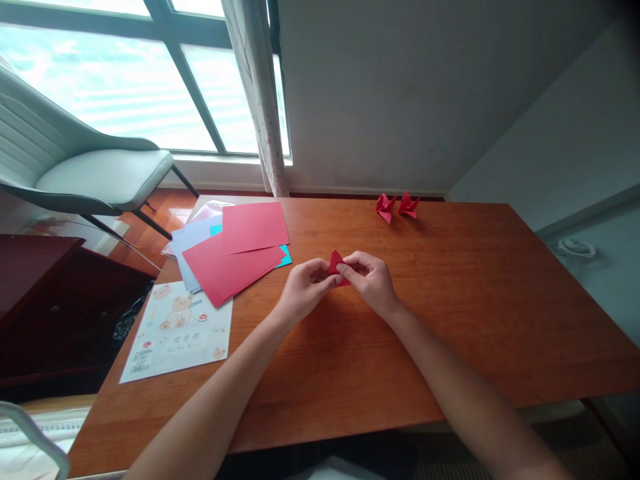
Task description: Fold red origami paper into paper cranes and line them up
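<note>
Toward the left edge of the tabletop point(450, 320) lies a loose fan of red sheets point(240, 253) over pale sheets point(193, 240), with a teal sheet point(286, 257) peeking out beneath them on the right. Nearer the front-left corner lies a bear-printed pack point(175, 330), flat and slightly askew, its far edge tucked under the red sheets. Close to the far edge, right of centre, two red folded figures point(385, 207) point(409, 205) stand just beside each other, well apart from the hands. Beyond the left edge stands a grey chair point(100, 177) before the window, and a curtain point(260, 100) hangs down behind the far edge. Both forearms reach in from the near edge and converge near the middle of the tabletop, over bare wood. The left hand point(305, 288) and right hand point(373, 280) meet fingertip to fingertip, both pinching a small red folded piece point(336, 262) between thumb and forefingers. It is held just above the wood, its point upward. The remaining fingers of each hand curl loosely beneath, and the wrists sit low, close to the surface.
</note>
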`<state>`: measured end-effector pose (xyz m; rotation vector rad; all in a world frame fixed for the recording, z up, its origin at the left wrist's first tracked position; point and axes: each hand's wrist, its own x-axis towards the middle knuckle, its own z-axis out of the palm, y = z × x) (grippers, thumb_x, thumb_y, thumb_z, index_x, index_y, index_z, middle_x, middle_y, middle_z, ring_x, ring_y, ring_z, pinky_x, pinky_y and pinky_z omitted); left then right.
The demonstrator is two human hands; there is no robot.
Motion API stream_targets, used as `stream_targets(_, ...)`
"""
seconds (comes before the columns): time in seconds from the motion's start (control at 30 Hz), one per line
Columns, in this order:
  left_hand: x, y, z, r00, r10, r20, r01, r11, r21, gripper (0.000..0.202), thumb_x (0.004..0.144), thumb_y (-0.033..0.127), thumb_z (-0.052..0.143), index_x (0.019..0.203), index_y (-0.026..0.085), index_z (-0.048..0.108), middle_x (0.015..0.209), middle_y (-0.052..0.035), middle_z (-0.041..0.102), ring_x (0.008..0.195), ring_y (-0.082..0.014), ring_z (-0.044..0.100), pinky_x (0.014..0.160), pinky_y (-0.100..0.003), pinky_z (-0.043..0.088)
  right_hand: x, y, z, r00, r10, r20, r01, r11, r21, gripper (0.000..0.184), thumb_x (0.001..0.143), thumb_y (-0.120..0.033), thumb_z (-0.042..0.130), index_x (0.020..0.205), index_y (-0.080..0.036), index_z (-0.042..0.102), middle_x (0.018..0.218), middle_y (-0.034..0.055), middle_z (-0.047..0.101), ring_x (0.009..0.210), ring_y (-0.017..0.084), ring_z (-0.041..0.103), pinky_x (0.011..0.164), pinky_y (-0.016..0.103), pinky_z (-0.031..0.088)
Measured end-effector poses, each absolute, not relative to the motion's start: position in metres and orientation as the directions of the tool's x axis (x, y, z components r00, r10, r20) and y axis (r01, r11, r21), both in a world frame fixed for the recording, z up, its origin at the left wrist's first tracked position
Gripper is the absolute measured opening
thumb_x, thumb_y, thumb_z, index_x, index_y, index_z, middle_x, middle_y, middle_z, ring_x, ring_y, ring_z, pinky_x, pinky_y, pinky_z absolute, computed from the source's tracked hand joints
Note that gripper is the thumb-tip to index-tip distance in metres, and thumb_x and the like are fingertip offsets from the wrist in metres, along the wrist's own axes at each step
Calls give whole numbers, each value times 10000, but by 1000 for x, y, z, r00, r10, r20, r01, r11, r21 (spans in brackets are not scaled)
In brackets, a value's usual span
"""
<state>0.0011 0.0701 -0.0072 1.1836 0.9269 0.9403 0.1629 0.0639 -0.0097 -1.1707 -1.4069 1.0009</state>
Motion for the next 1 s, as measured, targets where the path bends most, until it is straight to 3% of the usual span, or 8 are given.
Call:
stream_targets(0.17,0,68,-2,365,920,-139,-44,167,985,341,793,479,736,787,142,686,667,-31,672,594,-134,589,574,-234,460,163,65,-11,22,985,170,147,165,-975,230,849,-429,683,804,-205,710,765,25,690,706,182,632,659,297,505)
stream_targets(0.4,1,71,-4,244,960,-136,-95,163,982,323,792,468,739,770,150,690,667,-30,680,620,-146,622,610,-245,493,165,64,-7,152,958,243,236,204,-950,228,921,-424,595,924,-217,691,896,39,702,808,178,645,681,283,500)
stream_targets(0.63,2,71,-4,295,955,-15,-175,69,982,259,797,382,741,892,147,686,864,-48,705,753,-154,634,728,-265,516,160,62,-11,32,961,274,330,249,-910,154,857,-309,665,963,-201,692,911,45,723,753,179,649,661,288,507)
stream_targets(1.0,0,69,-2,259,965,36,-91,-12,996,226,844,338,698,954,140,695,961,-76,708,858,-176,629,766,-258,486,164,65,-11,23,974,226,238,214,-947,175,909,-340,615,965,-207,713,878,38,717,769,182,656,663,287,493)
